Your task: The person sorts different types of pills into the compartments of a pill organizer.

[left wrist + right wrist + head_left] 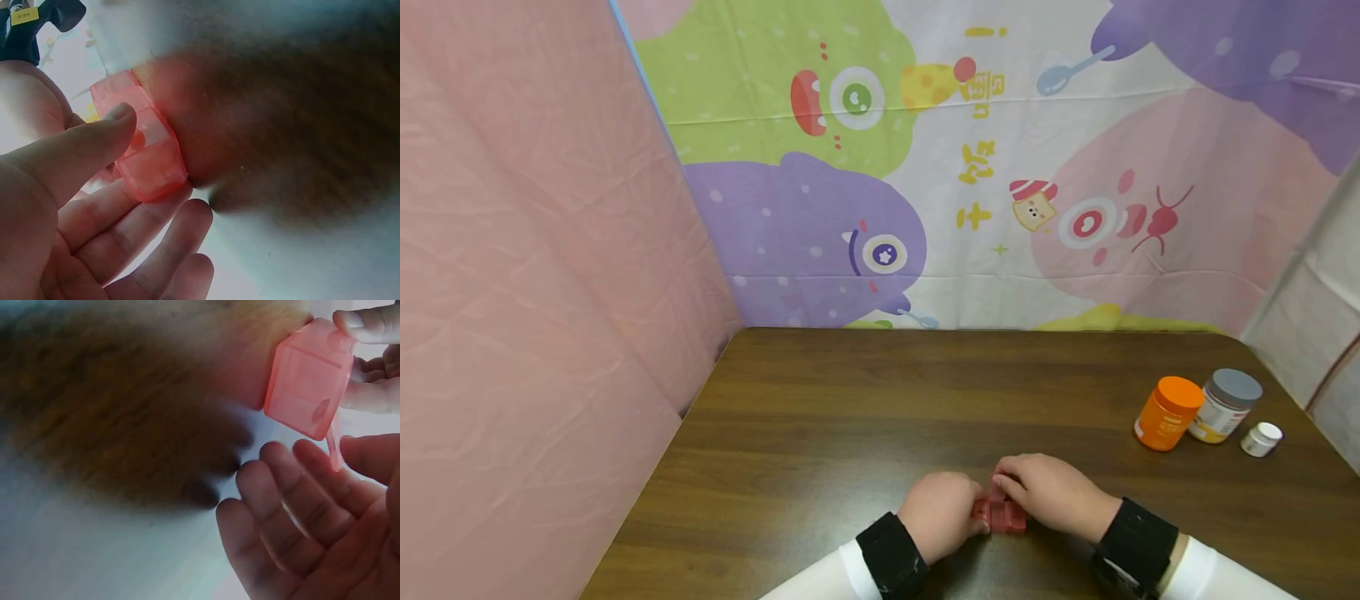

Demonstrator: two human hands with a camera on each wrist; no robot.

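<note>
Left wrist: left hand pinches red compartment box, orange piece inside.

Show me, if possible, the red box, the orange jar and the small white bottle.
Red box [154,129], left wrist view, middle section.
Orange jar [1162,422], head view, body.
Small white bottle [1257,442], head view, body.

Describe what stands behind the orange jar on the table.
Partly behind the orange jar, to its right in the head view, stands a grey-lidded jar. Part of its left side is hidden by the orange jar and cannot be seen.
</note>
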